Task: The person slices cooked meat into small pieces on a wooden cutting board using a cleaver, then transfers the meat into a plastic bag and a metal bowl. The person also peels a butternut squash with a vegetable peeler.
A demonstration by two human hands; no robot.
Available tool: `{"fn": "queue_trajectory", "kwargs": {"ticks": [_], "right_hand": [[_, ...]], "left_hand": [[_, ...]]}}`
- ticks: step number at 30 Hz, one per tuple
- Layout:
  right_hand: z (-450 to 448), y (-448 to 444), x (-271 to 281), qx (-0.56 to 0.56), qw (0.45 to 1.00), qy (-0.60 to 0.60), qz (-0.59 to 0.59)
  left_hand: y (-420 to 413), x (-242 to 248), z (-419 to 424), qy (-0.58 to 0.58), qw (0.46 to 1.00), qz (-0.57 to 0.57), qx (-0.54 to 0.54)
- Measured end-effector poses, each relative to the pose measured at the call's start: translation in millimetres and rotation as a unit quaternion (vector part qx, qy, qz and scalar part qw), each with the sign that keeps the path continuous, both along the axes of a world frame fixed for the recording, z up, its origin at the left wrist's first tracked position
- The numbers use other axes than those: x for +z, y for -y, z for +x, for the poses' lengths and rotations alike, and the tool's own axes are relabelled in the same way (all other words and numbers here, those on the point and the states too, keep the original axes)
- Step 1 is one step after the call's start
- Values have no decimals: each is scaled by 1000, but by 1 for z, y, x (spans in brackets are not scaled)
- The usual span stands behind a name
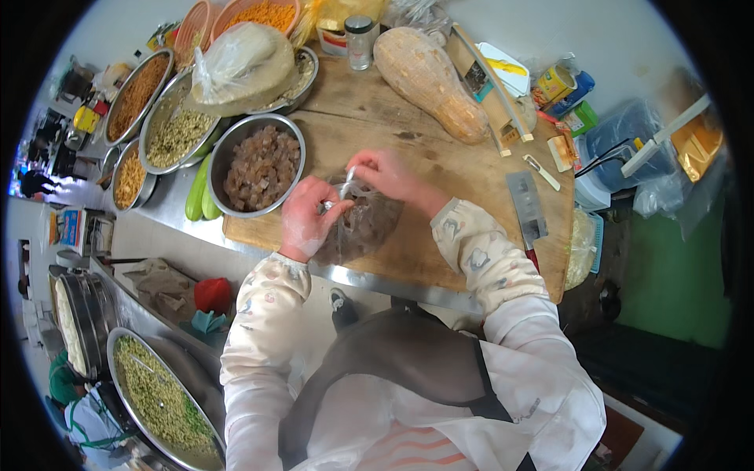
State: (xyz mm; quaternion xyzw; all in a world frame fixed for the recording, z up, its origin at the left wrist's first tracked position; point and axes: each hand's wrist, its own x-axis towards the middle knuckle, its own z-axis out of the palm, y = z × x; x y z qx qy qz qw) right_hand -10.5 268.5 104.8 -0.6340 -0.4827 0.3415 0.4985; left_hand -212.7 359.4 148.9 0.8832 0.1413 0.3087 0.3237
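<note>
A clear plastic bag (368,229) filled with brownish, glossy chunks rests at the front edge of the wooden board (353,123). Both hands grip its gathered, twisted neck. My left hand (309,212) pinches one side of the plastic between thumb and fingers. On the other side, my right hand (386,173) holds a twisted end with its fingertips. Just left of the bag stands a steel bowl (256,165) of similar brownish diced pieces. The underside of the bag is hidden.
A large squash (430,82) lies across the board's back. A cleaver (526,206) and a peeler (541,172) lie at right. Green zucchini (200,191) and several bowls of chopped fillings, one a steel bowl (179,126), crowd the left. A glass jar (359,44) stands behind.
</note>
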Motion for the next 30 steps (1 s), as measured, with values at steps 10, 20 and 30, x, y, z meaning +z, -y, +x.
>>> {"fn": "queue_trajectory", "kwargs": {"ticks": [10, 20, 30], "right_hand": [[63, -13, -88, -159, 928, 320, -107], [75, -23, -80, -235, 946, -223, 25], [-18, -8, 44, 182, 964, -154, -120]], "left_hand": [[28, -75, -87, 61, 838, -538, -70], [20, -65, -90, 149, 726, -659, -132], [-9, -8, -7, 45, 732, -679, -25]]}}
